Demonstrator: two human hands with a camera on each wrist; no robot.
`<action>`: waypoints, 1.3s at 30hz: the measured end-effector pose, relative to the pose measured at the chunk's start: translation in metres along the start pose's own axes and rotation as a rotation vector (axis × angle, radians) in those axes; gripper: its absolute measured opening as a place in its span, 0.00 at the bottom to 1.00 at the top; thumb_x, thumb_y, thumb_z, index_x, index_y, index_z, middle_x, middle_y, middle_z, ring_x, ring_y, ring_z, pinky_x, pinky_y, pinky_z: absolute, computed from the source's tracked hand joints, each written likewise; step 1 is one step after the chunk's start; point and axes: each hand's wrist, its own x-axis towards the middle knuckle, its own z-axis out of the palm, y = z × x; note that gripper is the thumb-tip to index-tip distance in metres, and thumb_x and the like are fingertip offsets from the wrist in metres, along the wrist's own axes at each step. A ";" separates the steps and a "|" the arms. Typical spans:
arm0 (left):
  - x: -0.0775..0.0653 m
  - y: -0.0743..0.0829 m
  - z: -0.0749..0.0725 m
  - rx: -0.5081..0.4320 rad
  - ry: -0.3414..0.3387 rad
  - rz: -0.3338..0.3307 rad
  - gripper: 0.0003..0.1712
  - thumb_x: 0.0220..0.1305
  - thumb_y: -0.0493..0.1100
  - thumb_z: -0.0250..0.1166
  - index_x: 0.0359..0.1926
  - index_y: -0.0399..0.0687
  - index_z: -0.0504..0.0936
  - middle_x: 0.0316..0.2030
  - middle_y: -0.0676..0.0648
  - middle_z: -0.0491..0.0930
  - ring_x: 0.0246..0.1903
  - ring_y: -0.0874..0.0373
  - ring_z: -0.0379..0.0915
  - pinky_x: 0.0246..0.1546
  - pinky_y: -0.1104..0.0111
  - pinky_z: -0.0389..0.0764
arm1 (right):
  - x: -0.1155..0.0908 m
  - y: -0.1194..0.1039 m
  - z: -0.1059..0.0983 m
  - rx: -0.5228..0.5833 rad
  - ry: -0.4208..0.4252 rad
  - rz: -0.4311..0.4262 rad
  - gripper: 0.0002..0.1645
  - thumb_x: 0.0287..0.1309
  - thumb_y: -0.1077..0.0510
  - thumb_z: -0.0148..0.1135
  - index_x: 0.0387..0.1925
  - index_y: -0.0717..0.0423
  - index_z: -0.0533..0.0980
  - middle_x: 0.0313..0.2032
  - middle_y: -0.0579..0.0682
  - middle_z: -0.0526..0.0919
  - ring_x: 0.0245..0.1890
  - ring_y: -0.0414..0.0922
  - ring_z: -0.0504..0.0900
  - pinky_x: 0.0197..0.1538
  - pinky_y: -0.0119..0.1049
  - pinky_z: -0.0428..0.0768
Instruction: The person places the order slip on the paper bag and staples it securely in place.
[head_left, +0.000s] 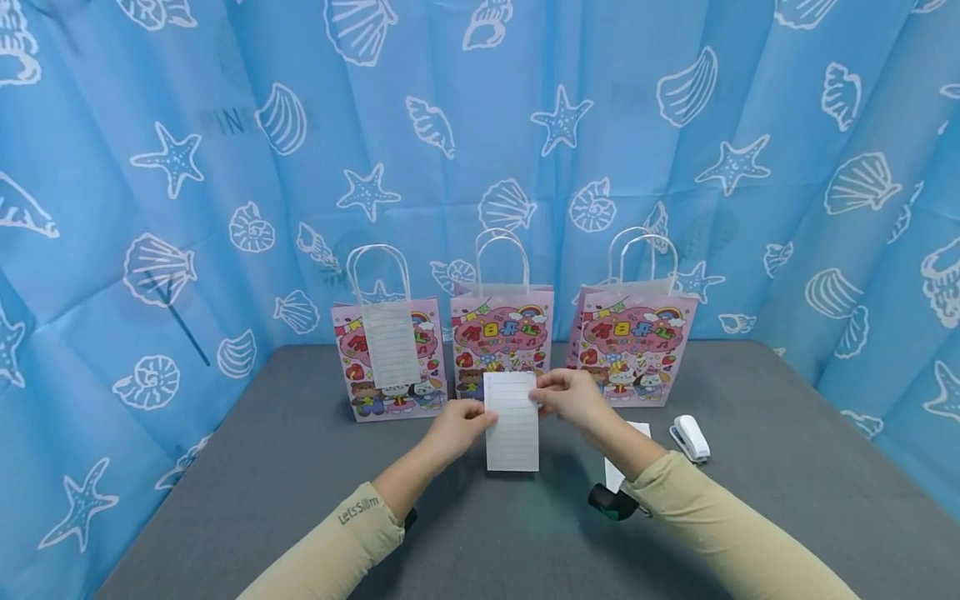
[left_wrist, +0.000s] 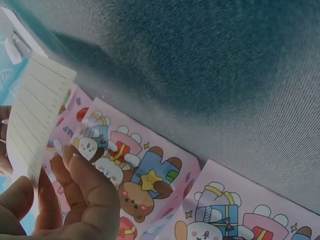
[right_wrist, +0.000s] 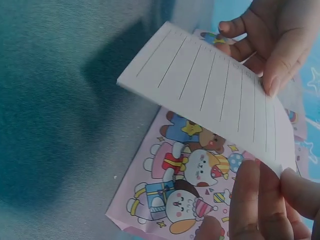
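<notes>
Both hands hold up one lined sheet of paper point(head_left: 512, 429) in front of the middle gift bag point(head_left: 501, 321). Its left edge is pinched between thumb and fingers of my left hand point(head_left: 459, 429). My right hand point(head_left: 576, 398) pinches the right edge, higher up. In the right wrist view the lined paper point(right_wrist: 200, 90) tilts and bends slightly, the left hand point(right_wrist: 275, 45) at its far edge. On the left gift bag point(head_left: 352, 346) another lined sheet point(head_left: 392, 343) lies against the front, below the handle.
A third pink gift bag point(head_left: 633, 342) stands at the right. A white stapler point(head_left: 690, 438) lies on the grey table point(head_left: 525, 550) at right. Partly hidden by the right forearm is a white paper point(head_left: 613, 475). Behind everything hangs a blue shell-patterned curtain point(head_left: 480, 108).
</notes>
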 end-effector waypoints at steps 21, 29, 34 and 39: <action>0.016 0.032 -0.009 0.103 0.117 0.067 0.12 0.72 0.42 0.58 0.45 0.36 0.82 0.39 0.44 0.82 0.38 0.54 0.76 0.36 0.62 0.78 | 0.011 -0.020 -0.008 0.116 0.135 0.044 0.16 0.67 0.56 0.59 0.48 0.64 0.79 0.35 0.49 0.79 0.34 0.44 0.76 0.34 0.35 0.72; 0.023 0.053 -0.019 0.198 0.315 0.190 0.15 0.72 0.44 0.58 0.52 0.39 0.79 0.44 0.43 0.80 0.41 0.50 0.76 0.40 0.57 0.78 | 0.019 -0.030 -0.009 0.181 0.158 0.026 0.17 0.68 0.55 0.58 0.50 0.64 0.77 0.39 0.50 0.78 0.36 0.42 0.76 0.44 0.40 0.73; 0.036 0.066 -0.027 0.318 0.403 0.266 0.25 0.70 0.47 0.61 0.63 0.41 0.71 0.58 0.40 0.69 0.33 0.51 0.71 0.34 0.59 0.74 | 0.027 -0.035 -0.010 0.209 0.171 0.052 0.16 0.68 0.55 0.59 0.50 0.63 0.78 0.39 0.48 0.79 0.36 0.42 0.77 0.39 0.37 0.72; 0.053 0.080 -0.035 0.434 0.392 0.276 0.37 0.67 0.47 0.64 0.70 0.39 0.60 0.68 0.36 0.56 0.30 0.47 0.73 0.30 0.59 0.76 | 0.037 -0.038 -0.010 0.204 0.178 0.067 0.16 0.68 0.54 0.59 0.50 0.62 0.77 0.37 0.46 0.78 0.39 0.46 0.77 0.36 0.35 0.71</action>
